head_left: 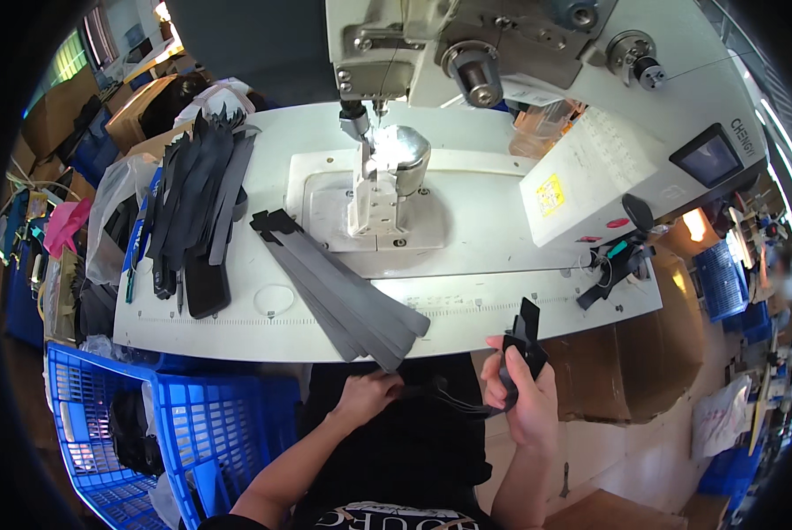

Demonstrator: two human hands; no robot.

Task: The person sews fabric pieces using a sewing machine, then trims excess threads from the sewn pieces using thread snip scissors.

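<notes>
Low in front of my dark clothing, my left hand (pixel 367 399) is closed near the end of a black strap (pixel 435 387), just below the table edge. Off to the right, my right hand (pixel 526 389) grips a bundled black piece (pixel 525 340), with flat black tabs standing up between thumb and fingers. Thin dark strands run from this bundle toward my left hand; whether they are one piece I cannot tell. Closest on the table is a fanned stack of grey fabric strips (pixel 343 291) with black ends, overhanging the front edge. Behind it stands the sewing machine (pixel 391 194), its needle area lit.
A heap of dark strips (pixel 200 190) and a black phone-like slab (pixel 208 287) lie on the left of the white table (pixel 466 314). Black straps (pixel 615 274) rest at its right end. A blue basket (pixel 219 424) stands lower left, a cardboard box (pixel 625 371) lower right.
</notes>
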